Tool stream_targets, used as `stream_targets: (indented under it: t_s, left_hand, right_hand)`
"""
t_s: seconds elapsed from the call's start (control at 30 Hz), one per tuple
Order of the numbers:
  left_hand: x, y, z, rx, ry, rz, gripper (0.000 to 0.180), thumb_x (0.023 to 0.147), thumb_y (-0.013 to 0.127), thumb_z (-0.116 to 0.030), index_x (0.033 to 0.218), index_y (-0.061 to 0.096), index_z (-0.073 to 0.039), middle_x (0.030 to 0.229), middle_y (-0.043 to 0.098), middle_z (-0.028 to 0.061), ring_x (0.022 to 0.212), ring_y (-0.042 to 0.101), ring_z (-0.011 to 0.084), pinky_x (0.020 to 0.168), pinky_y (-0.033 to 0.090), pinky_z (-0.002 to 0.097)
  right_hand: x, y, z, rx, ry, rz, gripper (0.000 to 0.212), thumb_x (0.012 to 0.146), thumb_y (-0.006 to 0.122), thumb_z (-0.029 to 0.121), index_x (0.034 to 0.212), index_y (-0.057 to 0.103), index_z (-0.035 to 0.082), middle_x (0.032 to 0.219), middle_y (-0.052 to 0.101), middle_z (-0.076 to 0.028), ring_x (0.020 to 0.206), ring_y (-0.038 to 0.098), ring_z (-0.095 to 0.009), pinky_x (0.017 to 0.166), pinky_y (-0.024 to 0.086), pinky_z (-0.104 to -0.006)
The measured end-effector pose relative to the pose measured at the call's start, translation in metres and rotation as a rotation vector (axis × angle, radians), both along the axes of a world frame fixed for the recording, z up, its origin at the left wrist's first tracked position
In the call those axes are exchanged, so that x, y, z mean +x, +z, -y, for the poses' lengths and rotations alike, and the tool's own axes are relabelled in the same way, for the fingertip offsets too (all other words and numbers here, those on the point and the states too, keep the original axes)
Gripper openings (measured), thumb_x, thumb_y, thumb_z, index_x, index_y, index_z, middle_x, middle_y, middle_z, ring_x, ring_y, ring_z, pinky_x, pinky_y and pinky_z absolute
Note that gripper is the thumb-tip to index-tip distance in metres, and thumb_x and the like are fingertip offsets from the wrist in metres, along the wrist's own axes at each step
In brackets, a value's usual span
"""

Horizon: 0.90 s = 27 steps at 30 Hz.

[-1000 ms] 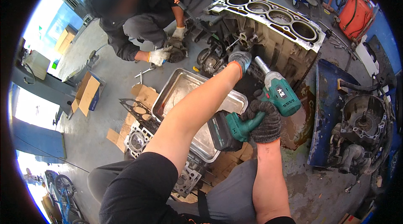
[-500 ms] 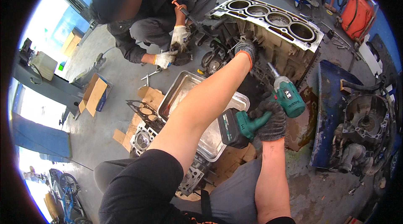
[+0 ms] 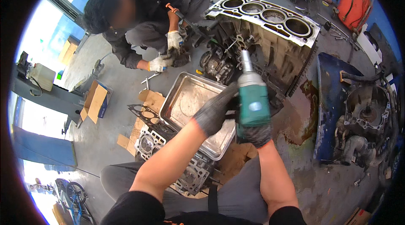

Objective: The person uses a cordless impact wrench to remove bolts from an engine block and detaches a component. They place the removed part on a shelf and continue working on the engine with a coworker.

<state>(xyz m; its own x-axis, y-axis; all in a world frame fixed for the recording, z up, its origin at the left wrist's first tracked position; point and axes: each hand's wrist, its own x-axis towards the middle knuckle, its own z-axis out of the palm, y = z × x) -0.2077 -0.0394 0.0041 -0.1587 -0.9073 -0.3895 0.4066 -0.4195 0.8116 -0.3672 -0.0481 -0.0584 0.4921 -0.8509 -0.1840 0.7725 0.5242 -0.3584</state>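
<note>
Nearest, both gloved hands grip a green cordless impact wrench: the right hand wraps the handle from below, closed tight, and the left hand clasps the tool's body from its 9 o'clock side. Under the left forearm a shallow metal tray rests on a cylinder head that lies on cardboard on the floor. The wrench's nose points toward 12 o'clock, just short of the end of the engine block; whether the socket sits on a fastener cannot be told. The block is already stripped of its head, bores open, so teardown looks well advanced, with end fittings left. Farther, at 11 o'clock, a crouching co-worker in white gloves works beside the block.
</note>
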Motion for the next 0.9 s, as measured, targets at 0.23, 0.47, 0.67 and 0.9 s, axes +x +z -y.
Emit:
stream_targets:
  t_s: [0.23,0.47,0.67,0.9]
  left_hand:
    - [0.073,0.072,-0.098,0.3,0.294,0.18,0.048,0.086,0.078,-0.027,0.124,0.059,-0.003,0.104,0.068,0.008,0.088,0.069,0.0199,0.077,0.058,0.034]
    - [0.155,0.083,-0.152,0.102,0.126,0.829,0.043,0.087,0.076,-0.026,0.121,0.06,-0.005,0.101,0.069,0.0063,0.087,0.067,0.0181,0.074,0.056,0.0338]
    - [0.182,0.111,-0.192,0.003,-0.066,1.278,0.073,0.069,0.087,-0.04,0.124,0.057,-0.002,0.103,0.071,0.0145,0.097,0.068,0.0298,0.088,0.054,0.0408]
    - [0.21,0.127,-0.226,0.056,0.091,0.941,0.071,0.071,0.086,-0.023,0.128,0.053,0.003,0.11,0.07,0.0152,0.101,0.07,0.0245,0.089,0.055,0.0345]
  right_hand:
    - [0.075,0.067,-0.044,-1.364,0.222,-1.518,0.062,0.077,0.072,0.024,0.131,0.052,0.001,0.11,0.066,-0.02,0.094,0.067,-0.038,0.083,0.052,-0.0466]
    - [0.082,0.022,0.092,-0.731,-0.325,-1.185,0.014,0.09,0.061,0.009,0.104,0.064,0.005,0.086,0.068,-0.006,0.075,0.065,-0.022,0.063,0.055,-0.0346]
    - [0.097,-0.023,0.25,0.191,-0.479,-0.429,0.026,0.09,0.074,0.028,0.106,0.066,0.01,0.103,0.068,-0.008,0.094,0.064,-0.021,0.076,0.058,-0.0382]
    - [0.119,-0.056,0.291,0.193,-0.716,-0.479,0.039,0.097,0.059,0.044,0.122,0.063,0.014,0.12,0.065,-0.004,0.098,0.064,-0.022,0.078,0.056,-0.0369]
